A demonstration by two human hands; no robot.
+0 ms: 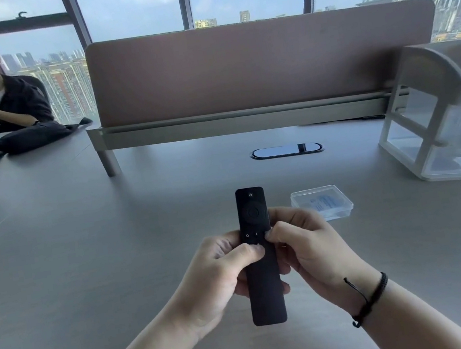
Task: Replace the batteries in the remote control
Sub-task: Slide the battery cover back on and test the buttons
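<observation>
Bare desk lay open left of both hands, clear plastic box close at right, drawer organizer beyond, divider panel closed the back

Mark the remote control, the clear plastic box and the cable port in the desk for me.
remote control (265,295), head view: bare lower body below the thumbs.
clear plastic box (322,202), head view: middle of its lid.
cable port (286,150), head view: centre of the oval cover.
</observation>
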